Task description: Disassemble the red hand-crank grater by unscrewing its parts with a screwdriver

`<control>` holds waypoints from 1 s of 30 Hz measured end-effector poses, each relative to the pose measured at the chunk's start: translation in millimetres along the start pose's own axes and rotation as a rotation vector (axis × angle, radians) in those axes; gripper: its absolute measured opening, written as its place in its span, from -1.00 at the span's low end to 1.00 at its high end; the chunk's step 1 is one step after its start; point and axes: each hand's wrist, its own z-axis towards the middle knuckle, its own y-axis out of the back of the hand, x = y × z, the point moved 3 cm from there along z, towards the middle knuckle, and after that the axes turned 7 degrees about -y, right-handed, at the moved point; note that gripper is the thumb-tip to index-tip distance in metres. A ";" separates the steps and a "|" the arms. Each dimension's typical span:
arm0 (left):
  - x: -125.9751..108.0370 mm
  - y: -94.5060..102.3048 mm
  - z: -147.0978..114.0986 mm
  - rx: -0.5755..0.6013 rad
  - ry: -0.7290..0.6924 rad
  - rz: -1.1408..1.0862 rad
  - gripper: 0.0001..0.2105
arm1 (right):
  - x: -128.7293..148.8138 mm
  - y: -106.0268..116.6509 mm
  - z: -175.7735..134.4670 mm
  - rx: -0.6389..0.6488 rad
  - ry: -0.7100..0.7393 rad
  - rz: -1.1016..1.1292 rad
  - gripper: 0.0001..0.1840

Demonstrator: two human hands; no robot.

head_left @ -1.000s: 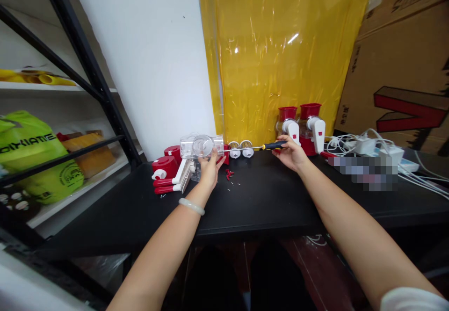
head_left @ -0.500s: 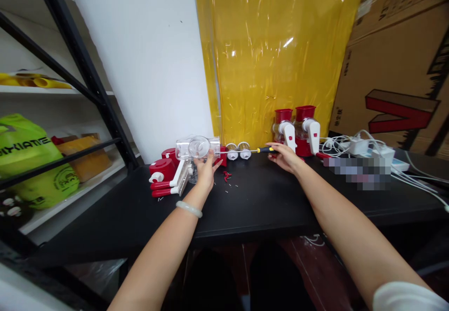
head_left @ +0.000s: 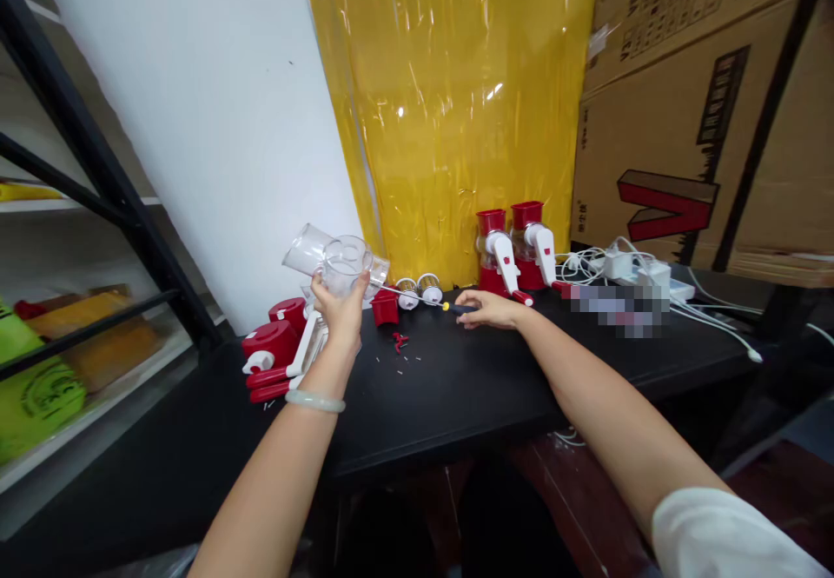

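My left hand [head_left: 342,307] is closed around a clear plastic grater body [head_left: 305,249], tilted above the table. A screwdriver [head_left: 423,302] with a black and yellow handle is gripped in my right hand [head_left: 486,309]. Its long shaft reaches left to the end of the clear body; whether the tip touches a screw is too small to tell. Just below and right of the body is a red hopper [head_left: 385,308]. Two metal grater drums [head_left: 429,288] stand beside it. Small red parts [head_left: 400,342] and several tiny screws [head_left: 406,358] lie on the table.
Red grater bases [head_left: 270,345] and white crank handles [head_left: 308,350] with red grips lie at left. Two assembled rotary graters [head_left: 529,243] stand at the back right, near white cables and a power strip [head_left: 658,281]. A large cardboard box [head_left: 658,135] rises behind; black shelving [head_left: 140,239] borders the left.
The clear grater body has been raised and tilted, its left end up. My right hand and the screwdriver slant down more toward the right. The whole view has shifted rightward.
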 end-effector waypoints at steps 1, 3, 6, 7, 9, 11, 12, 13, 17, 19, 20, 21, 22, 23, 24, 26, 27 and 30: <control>-4.3 -1.6 4.1 -0.026 -0.003 0.029 -0.16 | -1.2 -2.2 0.9 0.012 -0.019 -0.019 -0.53; -12.2 -7.6 12.8 -0.003 0.028 -0.018 -0.21 | -2.1 -4.9 2.6 0.012 -0.025 -0.011 -0.52; -21.3 -19.5 25.7 0.165 0.052 -0.199 -0.26 | -0.6 -3.4 3.8 -0.032 0.004 0.066 -0.52; -23.0 -22.2 29.2 0.208 0.051 -0.251 -0.26 | 0.0 -2.0 3.6 -0.042 0.006 0.092 -0.52; -24.1 -25.1 33.9 0.264 0.034 -0.339 -0.24 | 0.9 0.6 2.5 -0.044 0.000 0.134 -0.52; -23.7 -26.0 33.8 0.310 0.017 -0.423 -0.21 | 1.1 2.4 0.6 -0.029 -0.012 0.169 -0.52; -23.7 -26.0 31.8 0.331 0.010 -0.462 -0.18 | 0.9 2.9 -0.3 -0.017 -0.020 0.187 -0.51; -23.9 -26.0 28.5 0.353 0.008 -0.503 -0.16 | 0.3 3.1 -1.1 -0.002 -0.032 0.201 -0.51; -25.9 -28.2 8.5 0.404 0.055 -0.710 -0.01 | -2.0 2.2 -3.3 0.077 -0.072 0.220 -0.52; -25.5 -30.8 0.2 0.410 0.092 -0.802 -0.04 | -2.2 1.7 -4.0 0.104 -0.082 0.211 -0.54; -24.1 -31.7 -2.4 0.396 0.115 -0.830 -0.11 | -2.0 1.6 -4.3 0.110 -0.086 0.207 -0.54; -21.8 -32.1 -3.7 0.368 0.139 -0.844 -0.20 | -1.6 1.6 -4.6 0.113 -0.089 0.201 -0.54; -18.9 -31.7 -4.0 0.330 0.162 -0.846 -0.29 | -1.1 1.6 -4.9 0.112 -0.090 0.193 -0.54; -15.6 -30.7 -3.4 0.286 0.181 -0.840 -0.36 | -0.6 1.9 -5.2 0.106 -0.090 0.183 -0.54; -12.2 -29.1 -2.3 0.241 0.193 -0.830 -0.39 | -0.1 2.5 -5.4 0.093 -0.090 0.171 -0.55; -6.0 -25.2 0.6 0.169 0.202 -0.811 -0.39 | 0.4 4.1 -5.6 0.053 -0.093 0.140 -0.56; -3.3 -23.4 1.7 0.146 0.204 -0.805 -0.37 | 0.4 5.0 -5.6 0.030 -0.100 0.124 -0.57; 2.4 -20.4 3.2 0.114 0.215 -0.787 -0.34 | 0.1 8.1 -5.8 -0.016 -0.127 0.080 -0.58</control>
